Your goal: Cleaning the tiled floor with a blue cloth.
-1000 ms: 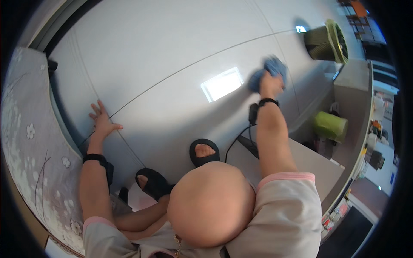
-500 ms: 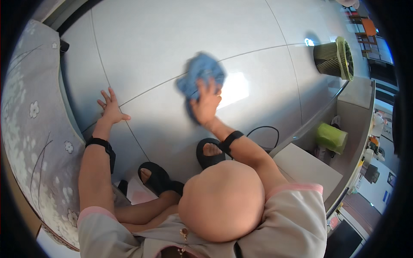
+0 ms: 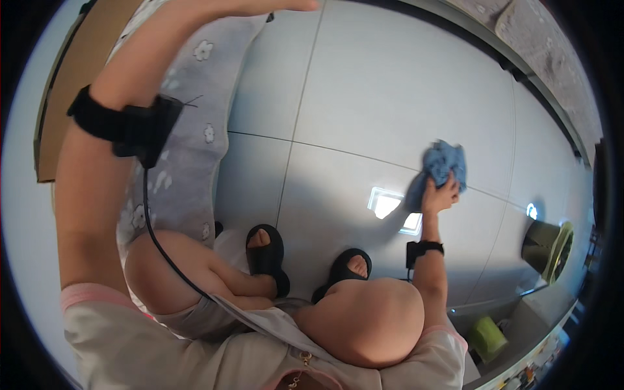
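My right hand (image 3: 441, 195) grips a bunched blue cloth (image 3: 445, 162), its fingers closed into the near side of the fabric. The cloth is over the pale tiled floor (image 3: 370, 84), right of the middle, with a dark shadow beside it. My left arm reaches up past the flowered grey bed cover (image 3: 195, 130). At the top edge of the view, my left hand (image 3: 273, 5) is partly cut off, its visible fingers stretched out and holding nothing that I can see. A black strap with a cable is around each forearm.
A waste bin (image 3: 547, 250) with a green liner stands at the right. Below it is an open cabinet (image 3: 520, 318) holding a green package (image 3: 487, 339). Black slippers (image 3: 265, 257) are on my feet. Another flowered cover (image 3: 552, 52) hangs at the upper right.
My view has turned. My left hand has risen from near the floor to the view's top edge. The right hand and cloth now appear farther right, and the cloth is more bunched.
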